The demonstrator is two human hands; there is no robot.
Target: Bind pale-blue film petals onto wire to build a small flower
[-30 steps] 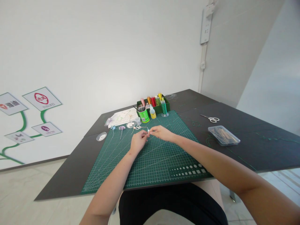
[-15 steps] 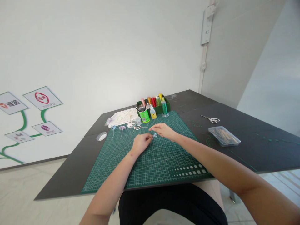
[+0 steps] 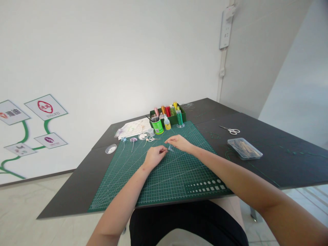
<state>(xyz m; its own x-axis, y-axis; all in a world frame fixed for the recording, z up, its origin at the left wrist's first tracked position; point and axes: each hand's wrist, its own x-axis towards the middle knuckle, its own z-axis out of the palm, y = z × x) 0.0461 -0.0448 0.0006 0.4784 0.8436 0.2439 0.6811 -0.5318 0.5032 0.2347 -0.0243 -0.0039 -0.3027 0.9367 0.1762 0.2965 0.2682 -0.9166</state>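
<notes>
Over the green cutting mat (image 3: pixel 159 181), a small pale-blue flower-like piece (image 3: pixel 171 148) hangs between my two hands. My left hand (image 3: pixel 155 155) is closed, thumb and forefinger pinched at the left side of this blue piece. Just above and to the right, my right hand (image 3: pixel 177 142) pinches something too small to make out, its fingertips close to the top of the piece. A pair of small scissors (image 3: pixel 151 139) lies beyond my left hand. A blue flower (image 3: pixel 123 139) and a purple flower (image 3: pixel 133 139), both on thin stems, rest at the mat's far left.
A green can (image 3: pixel 158 126) with brushes, a glue bottle (image 3: pixel 167 123) and a green thread spool (image 3: pixel 179 118) stand before a box (image 3: pixel 174 119) of spools. Right of the mat are white-handled scissors (image 3: pixel 233 131) and a plastic case (image 3: pixel 245 149). Paper sheets (image 3: pixel 135 128) lie at back left.
My right hand has shifted slightly to the right. The pale-blue piece has turned a little and shows lower between the hands. My left hand stays almost in place.
</notes>
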